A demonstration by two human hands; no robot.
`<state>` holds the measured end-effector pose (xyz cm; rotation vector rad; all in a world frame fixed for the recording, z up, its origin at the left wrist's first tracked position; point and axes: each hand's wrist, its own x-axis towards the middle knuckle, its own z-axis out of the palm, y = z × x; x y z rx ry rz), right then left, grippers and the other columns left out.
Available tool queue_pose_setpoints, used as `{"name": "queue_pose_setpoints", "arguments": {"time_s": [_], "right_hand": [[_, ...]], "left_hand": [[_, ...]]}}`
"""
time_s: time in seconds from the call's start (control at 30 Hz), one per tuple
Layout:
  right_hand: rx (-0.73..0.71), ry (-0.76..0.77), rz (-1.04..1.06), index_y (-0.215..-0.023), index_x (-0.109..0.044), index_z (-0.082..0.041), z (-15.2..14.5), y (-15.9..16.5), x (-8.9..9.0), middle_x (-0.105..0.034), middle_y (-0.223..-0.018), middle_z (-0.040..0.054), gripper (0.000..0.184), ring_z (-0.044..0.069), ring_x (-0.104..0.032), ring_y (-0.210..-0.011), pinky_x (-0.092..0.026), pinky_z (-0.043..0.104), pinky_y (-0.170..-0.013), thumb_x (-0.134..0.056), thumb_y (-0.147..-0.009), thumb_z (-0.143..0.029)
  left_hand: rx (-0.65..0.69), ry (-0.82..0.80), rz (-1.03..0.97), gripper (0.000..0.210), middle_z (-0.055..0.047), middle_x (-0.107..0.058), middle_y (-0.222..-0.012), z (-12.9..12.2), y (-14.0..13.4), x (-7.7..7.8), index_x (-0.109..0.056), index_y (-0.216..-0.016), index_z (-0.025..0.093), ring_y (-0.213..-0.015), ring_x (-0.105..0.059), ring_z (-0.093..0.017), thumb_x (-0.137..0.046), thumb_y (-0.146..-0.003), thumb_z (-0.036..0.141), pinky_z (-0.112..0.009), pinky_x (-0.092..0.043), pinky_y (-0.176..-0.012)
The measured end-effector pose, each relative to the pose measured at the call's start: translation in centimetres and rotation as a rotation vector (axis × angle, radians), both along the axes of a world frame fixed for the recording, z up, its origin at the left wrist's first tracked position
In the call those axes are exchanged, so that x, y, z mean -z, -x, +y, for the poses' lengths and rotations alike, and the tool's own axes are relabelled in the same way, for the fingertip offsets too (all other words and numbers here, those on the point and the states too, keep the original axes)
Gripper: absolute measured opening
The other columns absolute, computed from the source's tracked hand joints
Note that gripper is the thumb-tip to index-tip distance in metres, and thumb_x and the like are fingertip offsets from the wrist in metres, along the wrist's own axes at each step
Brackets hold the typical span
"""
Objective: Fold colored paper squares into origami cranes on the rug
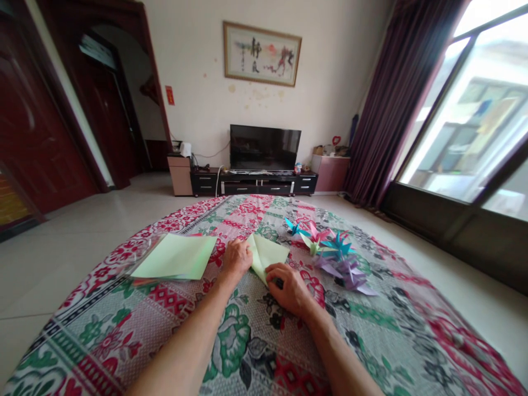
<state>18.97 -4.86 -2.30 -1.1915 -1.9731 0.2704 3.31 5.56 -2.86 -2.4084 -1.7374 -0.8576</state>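
Observation:
A pale green sheet of origami paper (267, 252), partly folded with a crease showing, lies on the patterned tablecloth between my hands. My left hand (237, 256) has its fingers closed on the paper's left edge. At the lower corner, my right hand (287, 285) pinches the paper with thumb and curled fingers. To the left rests a stack of light green paper (175, 257) on a clear plastic wrapper. Folded paper cranes sit in a cluster on the right: blue (339, 246), pink (317, 233), light green (313, 246) and purple (348, 273).
The round table's floral cloth (231, 335) spreads under everything. Beyond it stand a low black TV cabinet (258, 184) and a television (264, 147). A purple curtain (383, 104) hangs beside the window on the right, and dark red doors (37, 115) are on the left.

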Motion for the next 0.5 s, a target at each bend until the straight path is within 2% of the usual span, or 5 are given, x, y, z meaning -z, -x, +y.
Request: {"name": "queue_pose_setpoints", "arguments": {"time_s": [0.1,0.27,0.43,0.5], "right_hand": [[0.017,0.005,-0.037,-0.071,-0.062,-0.019,-0.4,0.1,-0.1,-0.065,-0.090,0.0050,0.015,0.015,-0.059,-0.087,-0.044,0.030,-0.084,-0.053,-0.070,-0.008],[0.046,0.006,-0.123,-0.098,-0.061,-0.021,-1.0,0.5,0.1,-0.061,-0.103,0.0062,0.031,0.018,-0.055,-0.097,-0.042,0.034,-0.090,-0.052,-0.073,-0.007],[0.025,-0.006,-0.184,-0.097,-0.063,-0.023,-1.3,0.7,0.3,-0.059,-0.103,0.0064,0.030,0.017,-0.054,-0.096,-0.041,0.033,-0.089,-0.046,-0.079,-0.007],[0.033,-0.011,-0.188,-0.098,-0.063,-0.022,-1.4,0.7,0.2,-0.059,-0.101,0.0066,0.030,0.017,-0.054,-0.095,-0.041,0.033,-0.089,-0.046,-0.079,-0.007]], "left_hand": [[0.019,-0.002,0.010,0.024,-0.009,-0.064,-0.086,0.0,0.0,-0.1,-0.068,-0.086,0.017,-0.087,-0.057,-0.021,-0.046,-0.075,0.014,-0.030,-0.043,-0.084],[0.058,0.000,0.012,0.023,-0.010,-0.062,-0.086,0.1,-0.1,0.0,-0.067,-0.086,0.017,-0.089,-0.056,-0.021,-0.046,-0.077,0.015,-0.031,-0.042,-0.085],[0.089,-0.042,0.004,0.030,-0.011,-0.060,-0.091,-0.1,-0.3,-0.3,-0.062,-0.102,0.015,-0.094,-0.053,-0.022,-0.045,-0.077,0.012,-0.033,-0.040,-0.088],[0.105,-0.093,0.002,0.029,-0.011,-0.059,-0.096,-0.4,-0.4,-0.7,-0.061,-0.102,0.015,-0.097,-0.051,-0.023,-0.047,-0.077,0.012,-0.034,-0.040,-0.089]]}}
